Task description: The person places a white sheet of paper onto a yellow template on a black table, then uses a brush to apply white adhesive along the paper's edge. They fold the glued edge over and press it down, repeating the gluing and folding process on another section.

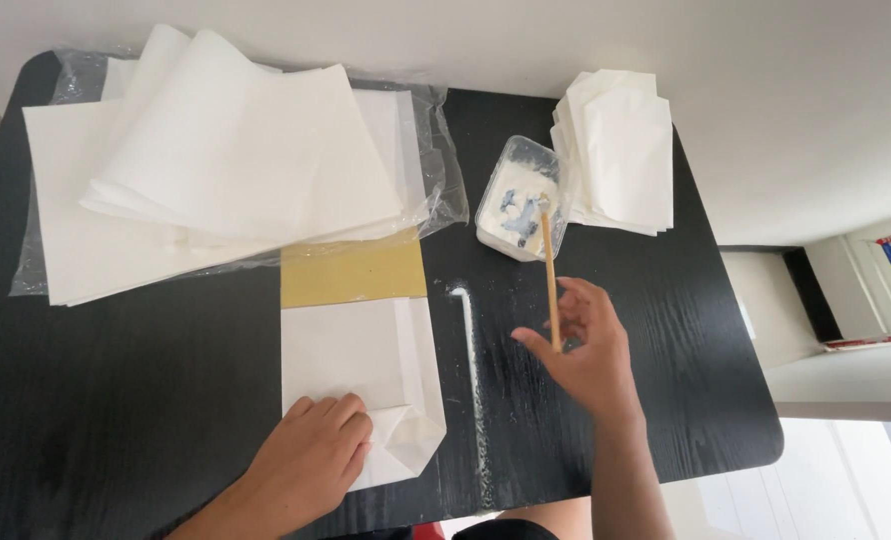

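My left hand (316, 455) presses flat on the near end of a folded white paper bag (356, 365) lying on the black table (116, 380). A tan cardboard strip (354, 272) shows at the bag's far end. My right hand (586, 350) holds a thin wooden stick (549, 275) whose far tip rests in a clear plastic tub of white paste (519, 205). A white line of paste (474, 370) runs along the table just right of the bag.
A large stack of white paper sheets on clear plastic wrap (216, 160) fills the far left. A smaller pile of folded white bags (621, 150) lies at the far right beside the tub. The table's right edge (756, 400) drops to a pale floor.
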